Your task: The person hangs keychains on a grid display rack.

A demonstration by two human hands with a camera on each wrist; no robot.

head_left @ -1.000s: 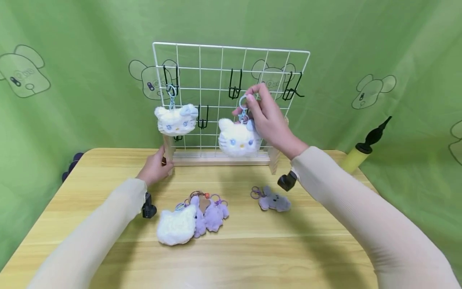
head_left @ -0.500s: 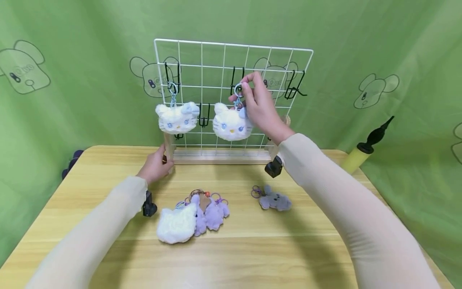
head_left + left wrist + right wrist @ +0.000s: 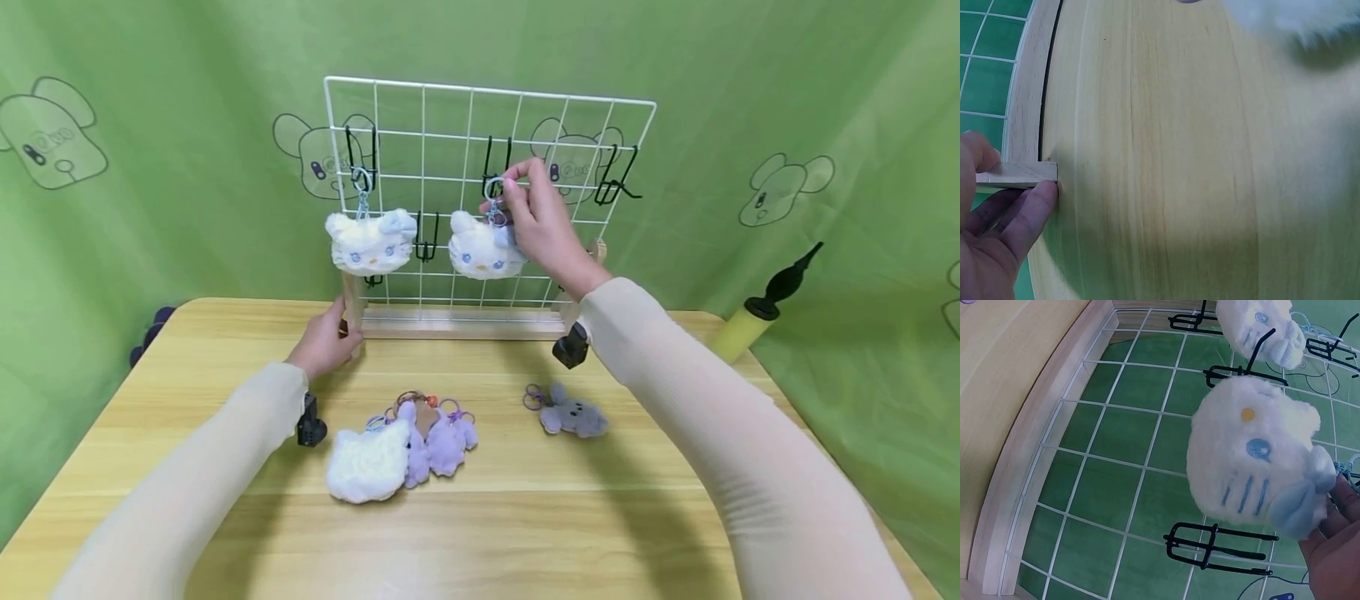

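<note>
My right hand [image 3: 546, 218] pinches the blue ring of a white plush cat keychain [image 3: 480, 248] in front of the wire grid rack [image 3: 491, 89]. The ring overlaps the upper middle black hook [image 3: 487, 162] in the head view. In the right wrist view the plush cat head [image 3: 1235, 450] dangles sideways with its blue bow beside my fingers. A matching white cat keychain [image 3: 371, 246] hangs from the upper left hook. Low at the left, my left hand [image 3: 324, 343] grips the rack's wooden foot [image 3: 1025, 173], thumb on one side and fingers on the other.
On the table [image 3: 525, 533] lie a white plush [image 3: 367, 467], lilac plush keychains [image 3: 447, 450] and a brown piece in one cluster. A grey plush keychain [image 3: 573, 414] lies farther right. A yellow pump [image 3: 738, 333] stands beyond the right edge. Another hook [image 3: 615, 187] is at upper right.
My right hand has moved up and left with the cat keychain, bringing its ring to the upper middle hook, then dipped slightly. My left hand stays on the foot.
</note>
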